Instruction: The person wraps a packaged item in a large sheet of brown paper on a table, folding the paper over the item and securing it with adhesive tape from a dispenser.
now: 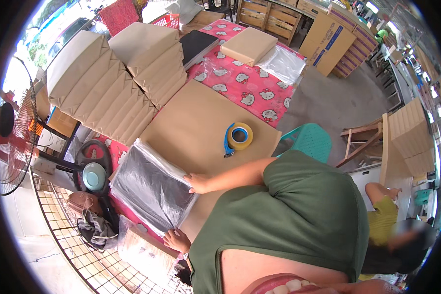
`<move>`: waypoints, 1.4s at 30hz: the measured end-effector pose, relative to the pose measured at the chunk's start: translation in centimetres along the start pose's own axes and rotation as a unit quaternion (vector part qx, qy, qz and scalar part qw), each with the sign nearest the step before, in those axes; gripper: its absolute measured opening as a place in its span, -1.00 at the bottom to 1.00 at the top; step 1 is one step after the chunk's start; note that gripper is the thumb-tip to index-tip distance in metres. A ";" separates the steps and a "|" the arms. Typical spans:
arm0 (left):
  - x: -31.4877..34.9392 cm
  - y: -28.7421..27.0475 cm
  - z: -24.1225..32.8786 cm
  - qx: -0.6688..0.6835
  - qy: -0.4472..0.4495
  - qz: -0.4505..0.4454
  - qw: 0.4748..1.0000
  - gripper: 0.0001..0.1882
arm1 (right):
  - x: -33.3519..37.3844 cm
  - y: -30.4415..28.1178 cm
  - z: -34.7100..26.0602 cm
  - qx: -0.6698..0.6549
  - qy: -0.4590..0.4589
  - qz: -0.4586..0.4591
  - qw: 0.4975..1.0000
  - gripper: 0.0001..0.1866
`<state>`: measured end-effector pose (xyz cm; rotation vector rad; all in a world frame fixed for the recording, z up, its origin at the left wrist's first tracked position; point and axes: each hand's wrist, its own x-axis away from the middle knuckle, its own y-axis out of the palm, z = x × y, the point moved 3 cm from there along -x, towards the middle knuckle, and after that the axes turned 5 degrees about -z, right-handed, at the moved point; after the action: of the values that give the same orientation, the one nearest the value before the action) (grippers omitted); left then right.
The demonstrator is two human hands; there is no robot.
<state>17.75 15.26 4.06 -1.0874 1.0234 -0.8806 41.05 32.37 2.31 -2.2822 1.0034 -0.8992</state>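
Observation:
A flat dark pack in clear plastic wrap (149, 188) lies in front of me on brown kraft paper (196, 117). My right hand (197, 183) grips the plastic along the pack's near right edge. At the near corner, my left hand (177, 240) has its fingers closed on the plastic, where creases run together. A blue tape dispenser (228, 142) with a large yellowish tape roll (247, 137) rests on the paper, beyond my right forearm.
Two tall stacks of kraft-wrapped packs (98, 83) stand at the far left. Another wrapped pack (250, 44), plastic sheets (282, 63) and a black pack (199, 46) lie on the pink patterned cover (225, 73). A fan (17, 122) is at left, a green stool (311, 139) at right.

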 end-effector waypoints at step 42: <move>-2.4 -0.2 -0.7 0.127 -0.074 0.030 0.989 -0.27 | 3.5 -0.3 -3.0 0.297 -0.295 -0.007 0.908 -0.46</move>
<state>16.41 17.25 4.64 -0.8891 0.7923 -0.8433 40.75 29.36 5.81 -1.8400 0.3704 -0.3827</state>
